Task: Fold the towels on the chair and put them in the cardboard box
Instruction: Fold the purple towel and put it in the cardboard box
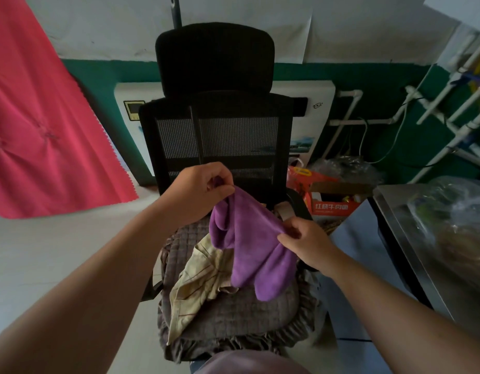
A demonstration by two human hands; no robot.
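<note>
A person's 2 bare hands hold a purple towel [256, 244] up over the seat of a black mesh office chair [220, 130], seen from a head-worn cam looking down. The left hand [199, 191] is closed in a pinch on the towel's far top corner, w/ a bit of purple showing between thumb and fingers. The right hand [307, 242] is closed on the towel's edge, nearer and to the right. The cloth stretches taut between the 2 grips along its upper edge; the rest hangs in loose folds, its lowest part reaching down near the seat.

A crumpled cream towel [199, 279] w/ thin dark stripes lies on the chair's grey quilted seat cushion [233, 317], just left of and partly under the hanging purple one.

To the right of the chair, on the floor near the far wall, stands an open cardboard box [336, 201] w/ red-orange printing and white characters on its near side; it is well apart from both towels. Clear plastic bags [346, 166] are heaped just beyond it.

A pink cloth [39, 117] hangs at far left. A white appliance [131, 109] stands against the green-and-white wall behind the chair. White pipes [460, 103] run at far right, and a metal-topped table [411, 238] edges in at near right.
</note>
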